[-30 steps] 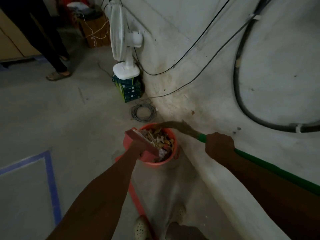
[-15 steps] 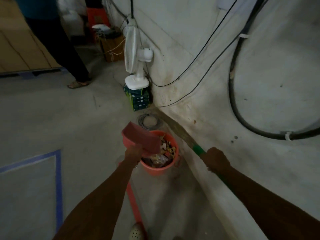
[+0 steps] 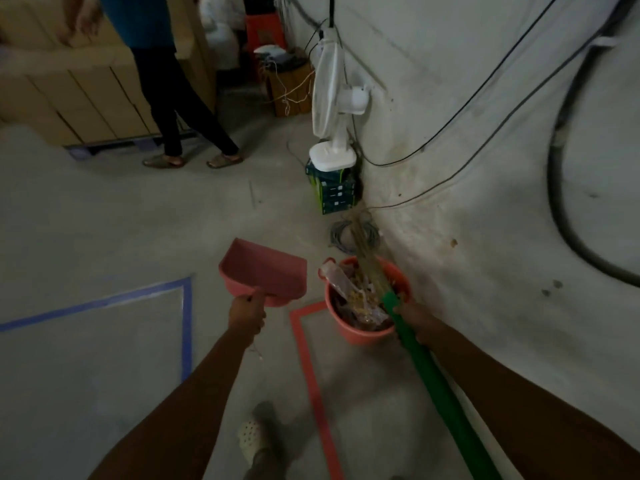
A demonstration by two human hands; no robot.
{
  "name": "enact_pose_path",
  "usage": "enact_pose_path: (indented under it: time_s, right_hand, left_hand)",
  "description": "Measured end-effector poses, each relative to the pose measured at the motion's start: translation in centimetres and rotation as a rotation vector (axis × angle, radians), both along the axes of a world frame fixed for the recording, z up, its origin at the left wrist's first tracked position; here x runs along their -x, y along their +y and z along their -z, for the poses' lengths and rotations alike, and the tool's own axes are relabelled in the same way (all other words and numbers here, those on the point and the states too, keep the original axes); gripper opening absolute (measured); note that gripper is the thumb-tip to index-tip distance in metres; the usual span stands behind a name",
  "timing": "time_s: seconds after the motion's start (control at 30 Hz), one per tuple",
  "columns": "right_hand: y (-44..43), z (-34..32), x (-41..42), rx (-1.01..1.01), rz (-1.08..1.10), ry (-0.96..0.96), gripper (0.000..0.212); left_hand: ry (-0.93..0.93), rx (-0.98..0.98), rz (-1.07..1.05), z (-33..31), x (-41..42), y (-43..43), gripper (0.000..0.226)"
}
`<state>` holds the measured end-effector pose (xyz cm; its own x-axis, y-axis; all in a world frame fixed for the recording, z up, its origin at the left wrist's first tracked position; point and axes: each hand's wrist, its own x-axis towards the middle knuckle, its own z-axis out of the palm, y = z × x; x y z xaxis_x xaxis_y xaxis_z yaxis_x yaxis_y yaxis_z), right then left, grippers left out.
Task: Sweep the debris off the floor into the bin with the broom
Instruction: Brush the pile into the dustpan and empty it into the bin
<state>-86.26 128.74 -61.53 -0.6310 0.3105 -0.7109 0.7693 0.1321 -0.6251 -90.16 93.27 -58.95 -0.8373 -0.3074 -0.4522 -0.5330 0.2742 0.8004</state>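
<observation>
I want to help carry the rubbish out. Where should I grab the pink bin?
Take the bin by its rim, probably with both hands, coming from the floor side on the left. It stands close to the wall on its right, and the broom lies across its top. No handle shows, and rubbish sticks up inside, so keep your fingers on the outside edge.

Open floor (image 3: 104, 220) left of bin (image 3: 363, 332); wall (image 3: 485, 254) hugs right; cable coil (image 3: 337, 237) probably close behind.
</observation>
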Motion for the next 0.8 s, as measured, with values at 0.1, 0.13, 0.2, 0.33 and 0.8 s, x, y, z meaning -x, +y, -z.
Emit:
enact_pose_path:
  time_s: [0.1, 0.13, 0.2, 0.33, 0.8]
  right_hand:
    - [-4.5, 2.1, 4.6, 0.011, 0.006, 0.075, 0.019]
    - [-5.9, 2.7, 6.1, -0.001, 0.041, 0.054, 0.014]
    - [-9.9, 1.4, 8.4, 0.048, 0.131, 0.064, 0.034]
    - [-18.6, -5.4, 11.4, 0.171, 0.222, 0.143, 0.060]
    - [-26.6, 6.6, 33.7, 0.355, 0.583, -0.188, 0.015]
  left_hand:
    - [0.015, -0.005, 0.048, 0.1, 4.6, -4.4, 0.042]
    - [0.008, -0.008, 0.065, 0.2, 6.2, -5.8, 0.042]
    - [-0.005, -0.013, 0.094, 0.2, 9.3, -8.3, 0.043]
    - [-0.040, 0.003, 0.195, 0.2, 15.4, -11.7, 0.045]
    - [-0.199, 0.084, 0.398, 9.1, 43.3, -14.1, 0.031]
